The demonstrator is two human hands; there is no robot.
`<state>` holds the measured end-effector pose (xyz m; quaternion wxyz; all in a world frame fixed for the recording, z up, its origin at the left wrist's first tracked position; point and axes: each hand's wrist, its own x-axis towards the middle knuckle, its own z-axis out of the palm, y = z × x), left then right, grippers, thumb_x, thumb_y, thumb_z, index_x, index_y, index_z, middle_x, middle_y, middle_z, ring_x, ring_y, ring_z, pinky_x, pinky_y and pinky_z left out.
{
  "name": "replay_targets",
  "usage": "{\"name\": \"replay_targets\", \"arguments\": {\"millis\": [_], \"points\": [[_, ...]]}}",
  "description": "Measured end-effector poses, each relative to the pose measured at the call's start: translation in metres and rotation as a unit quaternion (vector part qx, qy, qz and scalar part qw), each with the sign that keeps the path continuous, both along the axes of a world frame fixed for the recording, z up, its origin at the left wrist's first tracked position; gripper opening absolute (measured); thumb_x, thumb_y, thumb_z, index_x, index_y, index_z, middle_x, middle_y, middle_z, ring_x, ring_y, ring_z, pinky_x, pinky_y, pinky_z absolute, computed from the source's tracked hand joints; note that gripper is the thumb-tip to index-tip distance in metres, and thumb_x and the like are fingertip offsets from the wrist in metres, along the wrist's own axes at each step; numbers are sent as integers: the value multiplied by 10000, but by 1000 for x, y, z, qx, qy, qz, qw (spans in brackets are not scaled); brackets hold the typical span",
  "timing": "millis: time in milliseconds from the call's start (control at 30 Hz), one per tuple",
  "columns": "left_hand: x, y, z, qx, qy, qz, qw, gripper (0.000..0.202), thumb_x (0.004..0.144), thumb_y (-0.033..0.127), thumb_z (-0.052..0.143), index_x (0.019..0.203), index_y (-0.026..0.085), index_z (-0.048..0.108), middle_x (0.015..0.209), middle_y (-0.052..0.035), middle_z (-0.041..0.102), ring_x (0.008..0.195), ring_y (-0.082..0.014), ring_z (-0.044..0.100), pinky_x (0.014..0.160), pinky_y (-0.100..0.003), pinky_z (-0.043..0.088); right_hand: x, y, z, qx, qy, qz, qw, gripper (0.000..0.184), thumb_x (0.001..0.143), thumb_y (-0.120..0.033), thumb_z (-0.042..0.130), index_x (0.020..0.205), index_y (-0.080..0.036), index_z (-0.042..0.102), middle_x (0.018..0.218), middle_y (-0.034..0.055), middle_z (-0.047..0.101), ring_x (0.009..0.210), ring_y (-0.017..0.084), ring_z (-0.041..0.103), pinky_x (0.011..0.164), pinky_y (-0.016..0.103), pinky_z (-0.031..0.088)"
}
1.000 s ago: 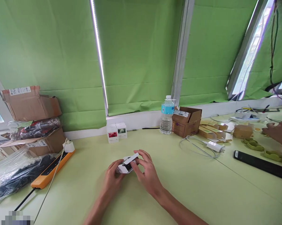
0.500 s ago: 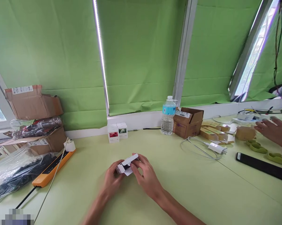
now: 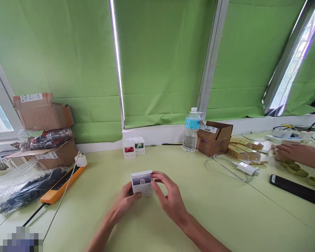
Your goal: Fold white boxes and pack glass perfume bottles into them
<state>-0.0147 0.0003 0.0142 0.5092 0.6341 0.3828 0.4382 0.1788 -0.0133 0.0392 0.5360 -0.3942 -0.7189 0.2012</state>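
Note:
A small white carton [image 3: 147, 190] is held up over the table between my two hands, its top open towards me. A round, clear-looking piece [image 3: 142, 181] shows inside it against the dark interior. My left hand [image 3: 126, 200] grips the carton's left side, thumb across the lower front. At the right edge, the thumb and fingers of my right hand [image 3: 170, 196] pinch the carton near its opening. Beyond them, small white boxes with a red flower picture [image 3: 129, 149] and a white flower picture [image 3: 140, 146] stand against the wall ledge.
A water bottle [image 3: 190, 134] and an opened cardboard box [image 3: 215, 138] stand at the back. A white charger [image 3: 246, 168] with its cable and a black phone [image 3: 296, 190] lie to the right. Another person's hand [image 3: 293, 152] works there. An orange power strip [image 3: 55, 190] lies left.
The carton has turned so its opening faces me, showing the round piece inside. My right hand has shifted to its right edge. The other person's hand has lowered; the view has swung slightly left.

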Motion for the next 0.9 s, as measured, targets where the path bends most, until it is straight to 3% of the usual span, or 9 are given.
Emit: {"name": "replay_targets", "arguments": {"millis": [133, 267, 333, 467, 667, 800, 900], "points": [[-1, -5, 4, 43, 17, 37, 998, 435, 815, 301, 587, 1240, 219, 542, 1231, -77, 629, 1106, -268, 581, 954, -409, 448, 1, 2, -2, -25, -57, 22, 998, 280, 893, -385, 518, 1119, -251, 615, 1309, 72, 537, 1211, 245, 499, 1016, 421, 443], [-4, -11, 11, 136, 67, 193, 970, 506, 784, 354, 655, 1240, 257, 460, 1270, -85, 574, 1124, -264, 577, 946, -420, 461, -1, 2, 0, -53, -48, 52, 996, 279, 914, -367, 476, 1145, -258, 588, 1271, 57, 561, 1131, 213, 549, 926, 370, 504], [-4, -13, 14, 170, 83, 224, 956, 448, 785, 352, 659, 1189, 252, 492, 1267, -85, 566, 1118, -253, 580, 952, -410, 467, -1, 2, 1, -51, -44, 53, 996, 271, 920, -362, 463, 1133, -254, 591, 1252, 57, 573, 1112, 210, 557, 896, 355, 514], [-2, -16, 19, 202, 104, 166, 960, 274, 838, 353, 595, 1084, 233, 611, 1198, -75, 616, 1110, -235, 578, 950, -372, 478, -1, 1, 2, -41, -30, 51, 997, 263, 929, -366, 441, 1095, -240, 601, 1201, 65, 598, 1071, 206, 580, 870, 339, 520], [0, -17, 20, 145, 48, 143, 978, 262, 875, 385, 541, 1036, 214, 656, 1129, -73, 673, 1051, -239, 612, 901, -332, 489, 0, -2, 3, -87, -4, 22, 996, 255, 909, -425, 471, 1060, -234, 549, 1045, 61, 657, 917, 202, 639, 636, 276, 542], [1, -17, 19, 91, -20, 134, 987, 249, 859, 404, 566, 1016, 212, 587, 1071, -74, 683, 980, -224, 628, 806, -300, 497, -1, 0, 0, -73, 27, 3, 997, 285, 896, -401, 500, 1127, -236, 477, 1016, 53, 659, 891, 189, 645, 777, 321, 537], [6, -17, 19, 55, -81, 159, 982, 270, 830, 415, 609, 1002, 242, 494, 933, -25, 691, 869, -187, 635, 699, -253, 477, -2, 1, -2, -69, 26, -1, 997, 344, 898, -379, 488, 1208, -239, 442, 994, 54, 662, 873, 193, 644, 776, 333, 542]]}}
